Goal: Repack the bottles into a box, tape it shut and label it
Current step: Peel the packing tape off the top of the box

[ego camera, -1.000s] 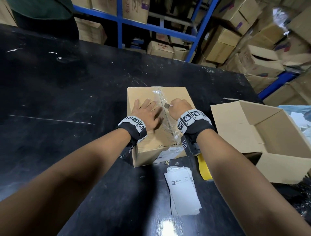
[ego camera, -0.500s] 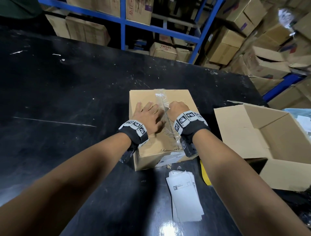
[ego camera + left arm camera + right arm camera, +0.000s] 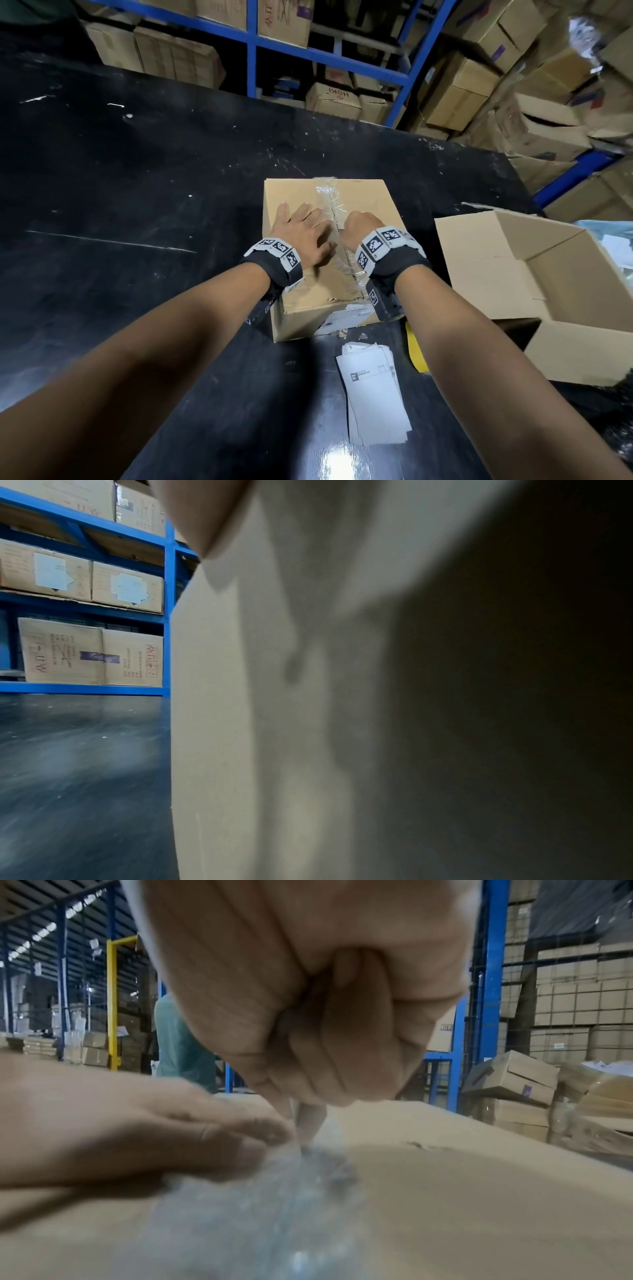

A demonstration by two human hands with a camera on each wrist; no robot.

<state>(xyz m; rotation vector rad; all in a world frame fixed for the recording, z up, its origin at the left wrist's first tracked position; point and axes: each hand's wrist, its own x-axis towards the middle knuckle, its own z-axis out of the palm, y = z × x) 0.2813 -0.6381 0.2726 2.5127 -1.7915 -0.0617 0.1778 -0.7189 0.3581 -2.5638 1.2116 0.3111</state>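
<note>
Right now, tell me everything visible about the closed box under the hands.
The closed box is plain brown cardboard, squarish, sitting flat on the black table. Clear, crinkled tape runs along its top centre seam. A torn white label shows on its near side, where the top edge looks crumpled. The left hand lies flat on the top, left of the seam. The right hand, fist curled, works at the seam; what its grip holds cannot be made out.

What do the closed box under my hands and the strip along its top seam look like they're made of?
Closed box: plain brown cardboard, matte, with a creased, torn near edge. Strip: probably clear plastic packing tape, glossy and wrinkled, with cardboard showing through.
</note>
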